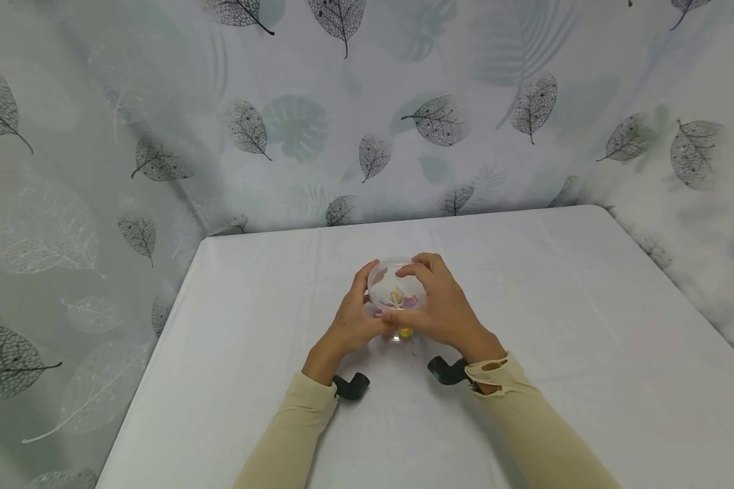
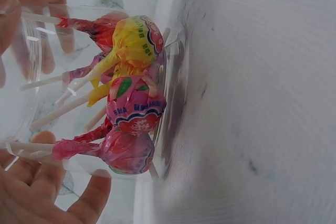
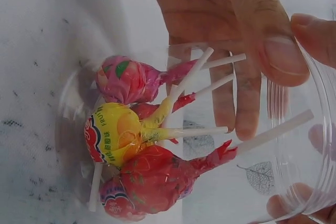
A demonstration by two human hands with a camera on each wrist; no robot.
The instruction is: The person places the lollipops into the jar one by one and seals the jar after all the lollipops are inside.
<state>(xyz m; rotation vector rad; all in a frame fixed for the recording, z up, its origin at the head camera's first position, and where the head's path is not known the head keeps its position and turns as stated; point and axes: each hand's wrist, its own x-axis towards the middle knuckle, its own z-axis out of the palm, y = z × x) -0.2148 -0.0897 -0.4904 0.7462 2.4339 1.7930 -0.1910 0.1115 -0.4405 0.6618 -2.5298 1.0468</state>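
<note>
A clear round plastic jar point(image 1: 397, 336) stands on the white cloth, with several wrapped lollipops inside. Their sticks point up; the wrappers are yellow point(image 2: 134, 43), pink point(image 2: 137, 95) and red point(image 3: 157, 179). My left hand point(image 1: 355, 319) grips the jar's side, fingers behind it and thumb across the near side. Higher up, my right hand point(image 1: 443, 305) grips what looks like a clear ridged lid point(image 3: 307, 145) at the jar's top, thumb in front and fingers curled over the far edge. Both thumbs meet at the front. From the frames I cannot tell how tightly the lid sits.
White cloth point(image 1: 587, 326) covers the table around the jar. Leaf-patterned curtains point(image 1: 373, 88) hang behind the table and at its sides. Dark wrist camera mounts point(image 1: 351, 387) sit under both wrists, just above the cloth.
</note>
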